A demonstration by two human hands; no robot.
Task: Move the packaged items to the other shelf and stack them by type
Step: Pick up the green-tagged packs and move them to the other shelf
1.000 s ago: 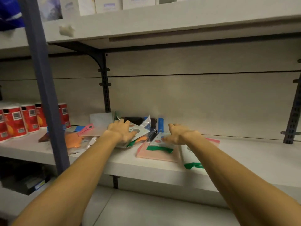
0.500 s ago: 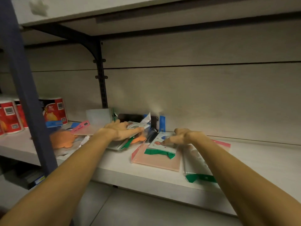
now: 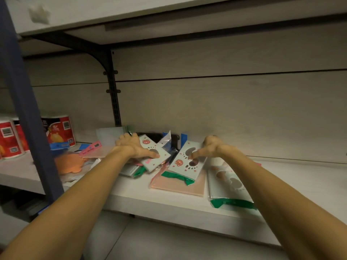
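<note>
A heap of flat packets lies on the white shelf (image 3: pixel 293 181). My left hand (image 3: pixel 134 148) grips a pale packet with bear and paw prints (image 3: pixel 155 153), thumb on top, its upper end raised. My right hand (image 3: pixel 211 149) holds a second matching bear packet (image 3: pixel 185 165), tilted, with its green-edged end over a flat pink packet (image 3: pixel 180 186). A third pale packet with a green strip (image 3: pixel 228 186) lies flat to the right, partly under my right forearm. Dark and blue packets (image 3: pixel 169 142) stand against the back wall between my hands.
Left of the heap lie an orange item (image 3: pixel 70 163), a pink strip (image 3: pixel 92 148) and a white card (image 3: pixel 109 134). Red and white rolls (image 3: pixel 60 131) stand at far left. A dark blue post (image 3: pixel 24 102) crosses the front left. A black bracket (image 3: pixel 112 94) holds the upper shelf.
Both hands have closed on bear packets and tipped them up off the heap. The camera has moved closer and lower toward the shelf.
</note>
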